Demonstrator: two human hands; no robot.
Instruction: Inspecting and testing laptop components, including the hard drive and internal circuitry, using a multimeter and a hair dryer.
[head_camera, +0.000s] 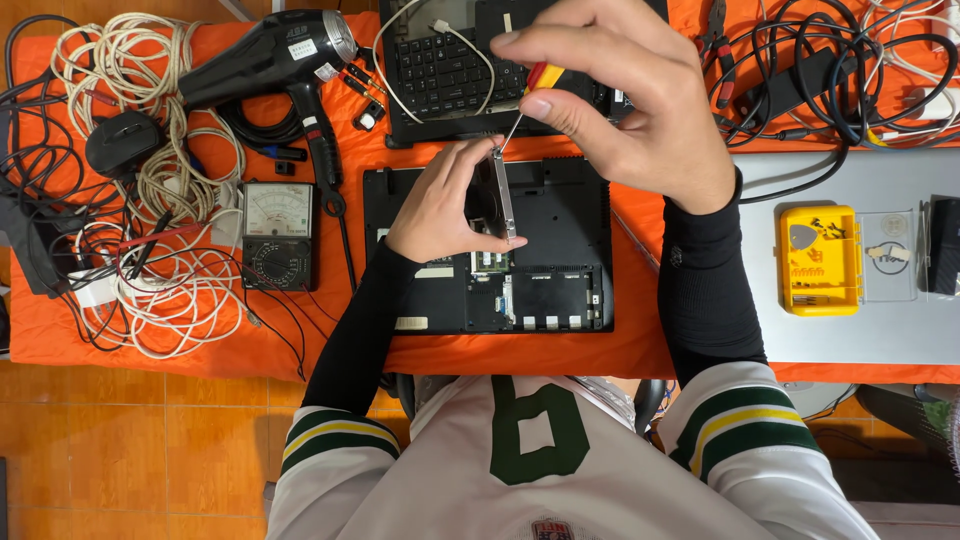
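The right hand (640, 110) pinches a small red-and-yellow-handled screwdriver (528, 95), its tip at the top end of a narrow silver metal bracket (505, 195). The left hand (445, 205) holds that bracket on edge between closed fingers, above the opened black laptop base (560, 250) on the orange-covered bench (640, 345). Keeping the driver in line with the screw and the bracket steady should help. Cables crowd both sides; the bench edge lies near.

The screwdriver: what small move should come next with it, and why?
Probably keep the screwdriver upright and turn it slowly with the right hand. Its tip appears to meet the top end of the narrow metal bracket, which the left hand holds on edge over the opened black laptop base. Whether the tip sits in a screw is too small to tell.
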